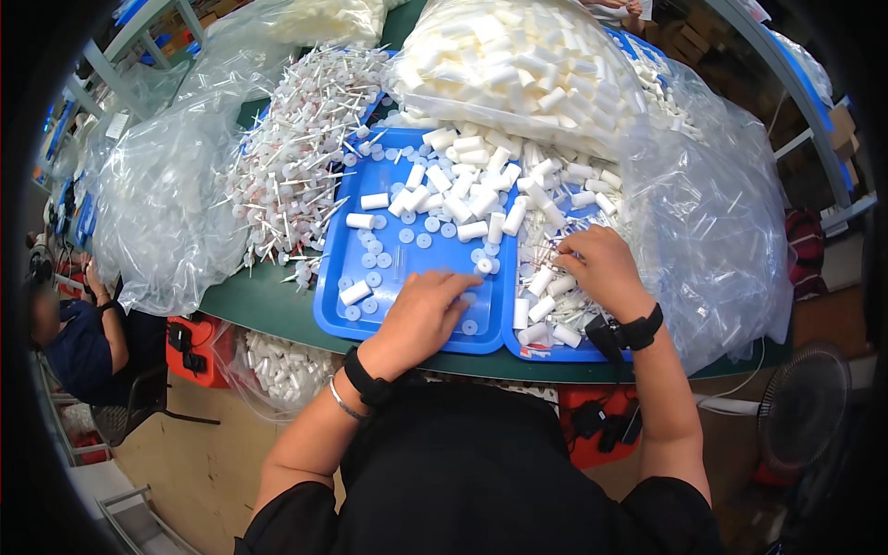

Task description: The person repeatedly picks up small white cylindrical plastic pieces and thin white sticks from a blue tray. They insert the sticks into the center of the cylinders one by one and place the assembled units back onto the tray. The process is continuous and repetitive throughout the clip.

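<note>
My left hand (418, 314) is over the left blue tray (324, 298). Its fingers stretch toward the right rim, slightly smeared, close to a small white round piece (483, 266). I see nothing held in it. Over the right blue tray (592, 354), my right hand (603, 268) has thumb and fingertips pinched together among thin white sticks; what they hold is too small to make out. White cylinders (472, 231) and translucent round discs (424, 240) lie scattered in the left tray. More white cylinders (566, 335) sit under my right hand.
A heap of thin-stemmed white pieces (296, 148) is at the left. A big clear bag of white cylinders (527, 74) stands behind the trays. Clear plastic bags (166, 203) flank the green table (264, 310). A person (83, 324) sits at far left; a fan (803, 407) stands right.
</note>
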The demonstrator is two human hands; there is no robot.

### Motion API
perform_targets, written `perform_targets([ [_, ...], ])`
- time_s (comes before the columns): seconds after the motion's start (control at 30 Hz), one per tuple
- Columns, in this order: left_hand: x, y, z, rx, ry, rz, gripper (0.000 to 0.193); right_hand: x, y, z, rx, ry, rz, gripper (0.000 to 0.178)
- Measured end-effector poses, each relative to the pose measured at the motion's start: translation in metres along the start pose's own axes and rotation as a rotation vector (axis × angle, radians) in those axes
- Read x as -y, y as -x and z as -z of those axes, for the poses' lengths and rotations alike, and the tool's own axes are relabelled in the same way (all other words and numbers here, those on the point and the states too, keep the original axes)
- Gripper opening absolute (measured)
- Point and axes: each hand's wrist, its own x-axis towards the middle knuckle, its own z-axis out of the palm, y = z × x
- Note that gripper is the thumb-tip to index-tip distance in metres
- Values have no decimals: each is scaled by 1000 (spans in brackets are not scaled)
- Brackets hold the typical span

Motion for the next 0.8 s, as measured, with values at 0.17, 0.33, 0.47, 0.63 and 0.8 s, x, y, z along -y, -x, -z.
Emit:
perform_targets([
  [0.17,-7,-7,-6,-57,846,381,24,17,12,12,-255,-55,160,10],
  [0.33,-16,-11,-17,-45,1622,659,26,59,25,17,-250,-18,287,10],
  [0.47,-15,-7,-28,-57,1739,670,27,65,30,14,-246,34,285,12],
  [0.63,-20,-6,-29,-95,1808,666,28,66,32,16,-241,69,290,15],
  [0.8,-23,-8,-30,-126,1810,693,29,71,33,19,-250,73,306,15],
])
